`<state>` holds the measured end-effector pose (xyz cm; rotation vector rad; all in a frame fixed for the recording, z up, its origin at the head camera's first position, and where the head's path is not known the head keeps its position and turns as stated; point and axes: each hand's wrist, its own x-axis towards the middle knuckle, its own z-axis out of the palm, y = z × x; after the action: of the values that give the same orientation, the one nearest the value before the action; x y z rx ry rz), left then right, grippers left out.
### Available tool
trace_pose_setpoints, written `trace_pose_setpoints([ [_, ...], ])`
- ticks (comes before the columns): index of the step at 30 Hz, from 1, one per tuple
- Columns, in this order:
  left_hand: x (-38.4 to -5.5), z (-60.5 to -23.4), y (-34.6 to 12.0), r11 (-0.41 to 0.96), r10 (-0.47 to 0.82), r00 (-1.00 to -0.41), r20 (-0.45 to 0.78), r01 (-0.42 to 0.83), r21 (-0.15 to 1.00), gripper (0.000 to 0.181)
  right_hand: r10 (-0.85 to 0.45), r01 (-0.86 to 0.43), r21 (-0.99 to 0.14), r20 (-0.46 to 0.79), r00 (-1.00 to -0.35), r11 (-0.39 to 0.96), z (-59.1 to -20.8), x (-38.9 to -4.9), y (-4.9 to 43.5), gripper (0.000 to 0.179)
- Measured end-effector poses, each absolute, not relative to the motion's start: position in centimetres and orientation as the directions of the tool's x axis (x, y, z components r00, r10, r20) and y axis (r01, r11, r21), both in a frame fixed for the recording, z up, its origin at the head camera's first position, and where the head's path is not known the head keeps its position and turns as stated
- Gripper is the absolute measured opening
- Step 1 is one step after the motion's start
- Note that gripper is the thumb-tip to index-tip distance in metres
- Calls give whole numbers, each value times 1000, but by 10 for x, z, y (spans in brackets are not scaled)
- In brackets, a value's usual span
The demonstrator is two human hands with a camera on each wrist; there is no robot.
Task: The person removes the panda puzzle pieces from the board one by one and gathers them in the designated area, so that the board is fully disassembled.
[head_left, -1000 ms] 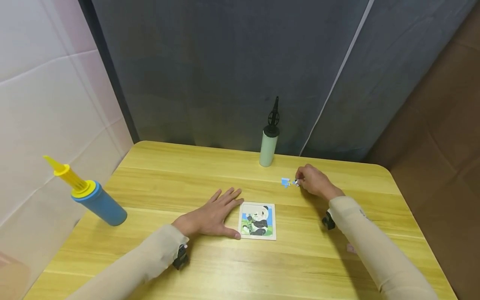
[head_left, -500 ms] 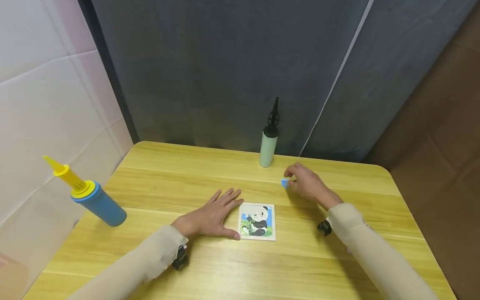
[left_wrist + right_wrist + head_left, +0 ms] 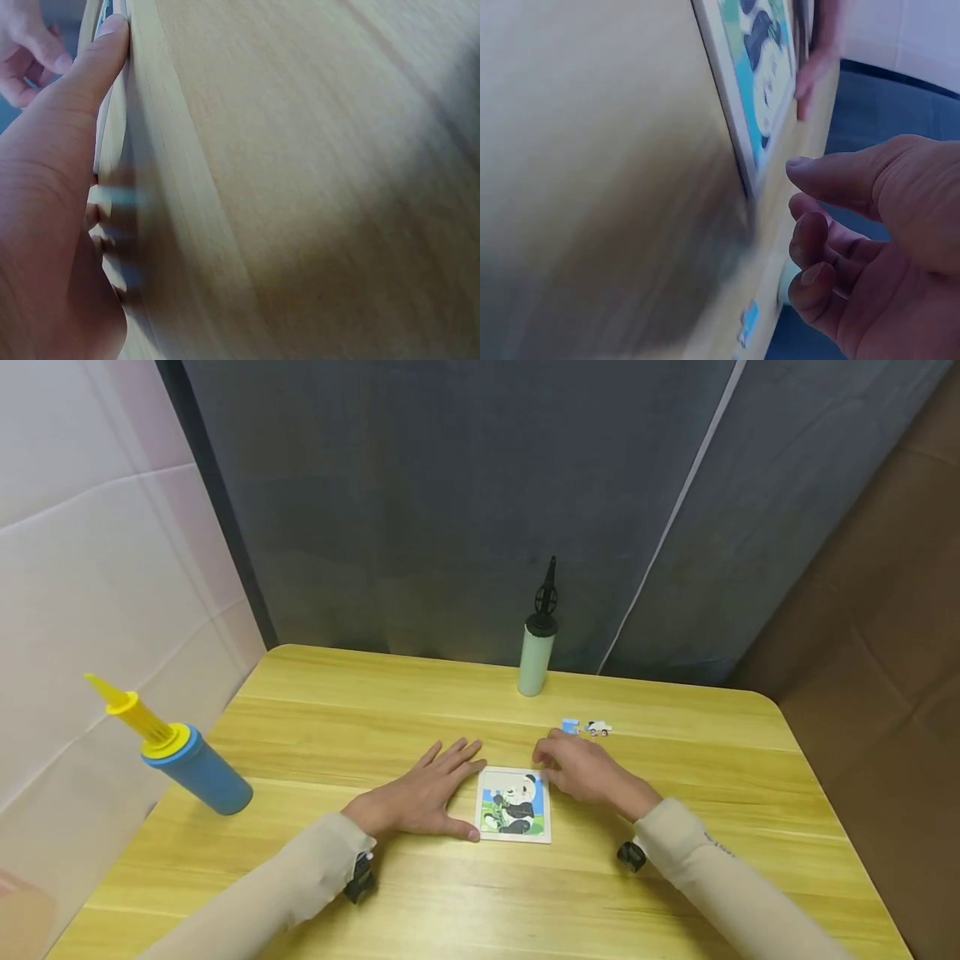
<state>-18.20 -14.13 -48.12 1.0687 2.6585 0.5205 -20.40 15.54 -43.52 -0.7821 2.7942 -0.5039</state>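
A square panda jigsaw puzzle (image 3: 514,806) in a pale wooden frame lies on the table, with a pale patch at the picture's upper left. My left hand (image 3: 426,793) lies spread flat beside it, thumb and index fingertip at the frame's left edge. Over the frame's upper right corner is my right hand (image 3: 585,768). In the right wrist view its thumb (image 3: 832,176) stands apart from the loosely bent fingers, and nothing shows between them. Just beyond that hand lie a blue puzzle piece (image 3: 570,726) and a black-and-white piece (image 3: 599,727).
A pale green hand pump (image 3: 535,660) with a black nozzle stands near the table's back edge. At the left is a blue and yellow hand pump (image 3: 198,768). A dark curtain (image 3: 420,510) hangs behind the wooden table (image 3: 360,693).
My right hand has come away from the two loose pieces, moving left and nearer to the puzzle's upper right corner. Both pieces now show uncovered. My left hand has stayed put.
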Motion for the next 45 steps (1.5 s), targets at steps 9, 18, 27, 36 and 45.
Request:
trace_pose_setpoints([
  [9,-182,-480,-142,676,698,-710,-96,608,417,109,-611,-526,-399,-120,-782,751,-446,-196,151,11],
  [18,-181,-481,-142,683,692,-715,-103,602,414,110,-660,-571,-388,-144,-737,723,-446,-196,148,10],
  [27,-181,-483,-142,685,692,-715,-105,603,410,110,-666,-554,-414,-200,-719,723,-445,-202,144,9],
  [36,-181,-482,-142,685,691,-716,-99,605,406,110,-655,-523,-432,-248,-714,735,-440,-204,140,11],
  [45,-181,-482,-142,684,691,-715,-106,598,418,111,-631,-503,-425,-244,-737,752,-442,-202,139,12],
])
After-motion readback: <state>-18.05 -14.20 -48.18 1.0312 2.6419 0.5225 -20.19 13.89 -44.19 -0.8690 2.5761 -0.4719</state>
